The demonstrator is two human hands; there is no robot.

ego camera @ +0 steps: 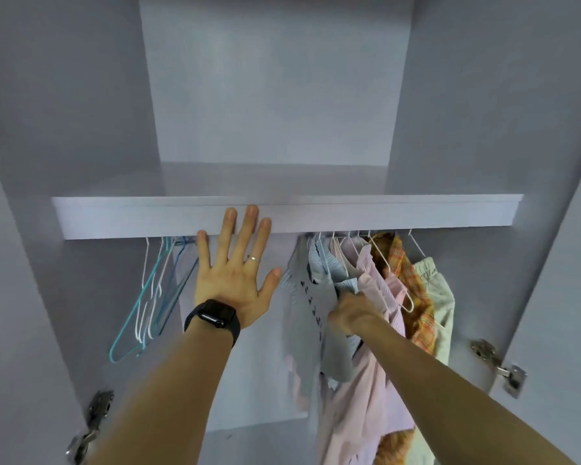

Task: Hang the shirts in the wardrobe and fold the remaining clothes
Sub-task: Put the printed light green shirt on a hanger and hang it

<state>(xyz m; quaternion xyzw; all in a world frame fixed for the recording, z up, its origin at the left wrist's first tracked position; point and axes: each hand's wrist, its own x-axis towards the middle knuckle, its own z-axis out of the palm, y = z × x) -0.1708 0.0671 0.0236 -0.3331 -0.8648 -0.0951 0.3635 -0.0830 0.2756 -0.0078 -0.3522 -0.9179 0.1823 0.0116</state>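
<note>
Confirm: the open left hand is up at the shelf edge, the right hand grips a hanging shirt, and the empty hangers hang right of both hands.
Wrong on one point: in the head view the empty hangers hang left of the left hand and right hand. The rest stands.

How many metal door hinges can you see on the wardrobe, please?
2: the left hinge at the lower left, the right hinge at the lower right past the hanging clothes. Others may lie out of view.
</note>
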